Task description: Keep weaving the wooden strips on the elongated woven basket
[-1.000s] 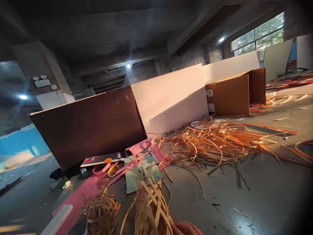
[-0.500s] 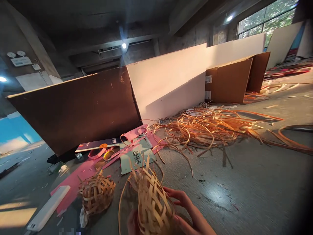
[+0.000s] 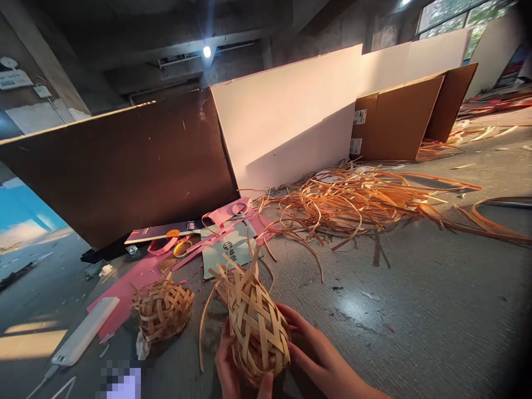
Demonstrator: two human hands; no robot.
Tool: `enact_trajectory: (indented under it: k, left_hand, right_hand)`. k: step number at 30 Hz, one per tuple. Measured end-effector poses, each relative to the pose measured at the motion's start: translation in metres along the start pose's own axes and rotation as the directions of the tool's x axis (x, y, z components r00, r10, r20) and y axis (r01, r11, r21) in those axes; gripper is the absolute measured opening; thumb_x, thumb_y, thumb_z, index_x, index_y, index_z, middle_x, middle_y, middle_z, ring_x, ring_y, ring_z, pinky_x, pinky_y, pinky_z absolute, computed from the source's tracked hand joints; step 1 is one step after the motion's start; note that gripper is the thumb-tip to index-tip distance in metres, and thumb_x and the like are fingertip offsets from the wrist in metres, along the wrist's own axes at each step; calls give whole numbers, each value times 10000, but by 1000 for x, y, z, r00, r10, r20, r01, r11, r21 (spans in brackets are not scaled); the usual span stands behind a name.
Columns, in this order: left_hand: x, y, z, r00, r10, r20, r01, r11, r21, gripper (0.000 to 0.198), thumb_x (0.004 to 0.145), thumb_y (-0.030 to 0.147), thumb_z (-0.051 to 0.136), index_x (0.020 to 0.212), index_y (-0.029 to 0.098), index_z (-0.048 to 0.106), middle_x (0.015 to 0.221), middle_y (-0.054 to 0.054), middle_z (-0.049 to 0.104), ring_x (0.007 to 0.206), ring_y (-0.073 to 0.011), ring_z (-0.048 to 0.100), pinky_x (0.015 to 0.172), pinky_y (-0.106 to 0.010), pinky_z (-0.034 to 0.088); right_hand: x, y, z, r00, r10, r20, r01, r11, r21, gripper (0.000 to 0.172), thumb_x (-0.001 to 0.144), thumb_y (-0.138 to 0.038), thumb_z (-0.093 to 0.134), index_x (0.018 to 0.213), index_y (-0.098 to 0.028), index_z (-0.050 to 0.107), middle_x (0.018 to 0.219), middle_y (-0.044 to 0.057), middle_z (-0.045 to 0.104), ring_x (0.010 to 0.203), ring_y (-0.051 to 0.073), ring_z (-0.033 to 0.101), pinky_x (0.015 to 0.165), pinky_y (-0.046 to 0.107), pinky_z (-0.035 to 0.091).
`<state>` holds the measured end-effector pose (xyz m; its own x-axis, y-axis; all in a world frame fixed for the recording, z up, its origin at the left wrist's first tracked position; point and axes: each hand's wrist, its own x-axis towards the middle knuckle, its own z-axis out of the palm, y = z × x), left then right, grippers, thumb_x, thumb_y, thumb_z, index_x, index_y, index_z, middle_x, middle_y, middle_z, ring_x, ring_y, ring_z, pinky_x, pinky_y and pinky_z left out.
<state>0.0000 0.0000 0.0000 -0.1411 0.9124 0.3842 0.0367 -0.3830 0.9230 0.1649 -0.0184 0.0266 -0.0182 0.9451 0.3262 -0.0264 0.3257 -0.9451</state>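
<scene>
Between my two hands is an openwork woven basket of pale flat strips, tilted, with loose strip ends sticking out at its far end. My left hand grips its near left side, the thumb pressed on the near end. Along the right side lie the curled fingers and thumb of my right hand. A second, rounder woven basket rests on the floor to the left, a crumpled whitish scrap by its base. One long strip curves down to the left of the held basket.
Beyond lie a pale green booklet, pink sheets, a tape roll and a dark book. A white power strip is at left. Loose strips pile up before a white board and cardboard.
The surroundings have shifted upward as my view tipped lower. More of the held basket and of my left hand shows now. Both hands remain on the basket.
</scene>
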Motion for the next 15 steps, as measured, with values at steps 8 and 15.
enact_trajectory:
  k: [8, 15]
  left_hand:
    - [3, -17, -2, 993, 112, 35, -117, 978, 171, 663, 782, 527, 614, 1355, 250, 428, 1468, -134, 432, 1360, -345, 396, 1110, -487, 338]
    - [4, -20, -3, 986, 164, 12, -164, 974, 155, 679, 780, 546, 609, 1368, 259, 427, 1488, -134, 407, 1364, -354, 384, 1108, -507, 330]
  right_hand:
    - [3, -4, -1, 999, 33, 3, -33, 980, 194, 581, 967, -708, 594, 1271, -214, 563, 1244, 133, 564, 1120, 319, 544, 929, 414, 486]
    - [3, -7, 3, 998, 17, 53, -27, 981, 191, 537, 963, -668, 634, 1171, -177, 569, 1085, 146, 628, 999, 322, 604, 852, 425, 510]
